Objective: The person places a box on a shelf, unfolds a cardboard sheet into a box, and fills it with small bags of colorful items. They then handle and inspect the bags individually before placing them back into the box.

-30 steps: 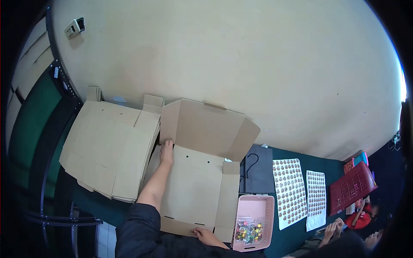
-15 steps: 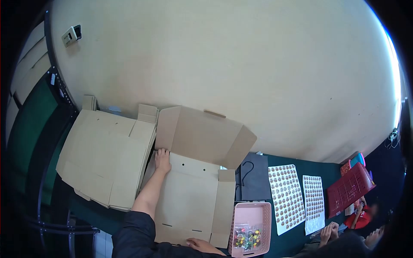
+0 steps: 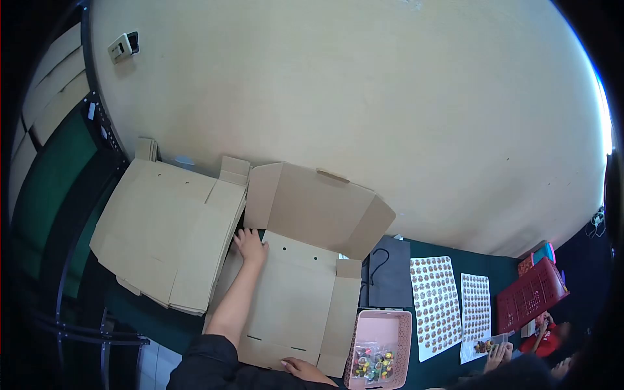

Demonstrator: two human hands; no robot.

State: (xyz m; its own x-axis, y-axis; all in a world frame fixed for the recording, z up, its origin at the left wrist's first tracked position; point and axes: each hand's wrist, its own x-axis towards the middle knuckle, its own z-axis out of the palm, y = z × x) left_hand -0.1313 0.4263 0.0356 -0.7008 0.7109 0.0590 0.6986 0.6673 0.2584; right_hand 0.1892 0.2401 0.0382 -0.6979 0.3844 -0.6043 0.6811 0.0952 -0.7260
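Note:
An unfolded cardboard box [image 3: 292, 286] lies in front of me, its lid panel [image 3: 318, 201] raised toward the wall. At the far left corner of its base is my left hand [image 3: 250, 246], fingers spread, by the gap between lid and left side flap. My right hand [image 3: 304, 370] rests at the box's near edge with its fingers stretched out over the cardboard; its underside is hidden. Left of the box lies a stack of flat cardboard boxes [image 3: 166, 231], close to my left forearm.
A pink basket [image 3: 404, 351] holds bagged colourful small items [image 3: 374, 364]. Beyond are a dark paper bag [image 3: 389, 273], two sticker sheets [image 3: 434, 302] and a tilted red basket [image 3: 530, 299]. A co-worker's hands [image 3: 497, 357] are at the right, with a metal rack [image 3: 97, 214] at the left.
My left hand's fingers have spread apart at the box corner; my right hand stays at the near edge. A clear bag of small items now shows at the co-worker's hands. The view has shifted slightly.

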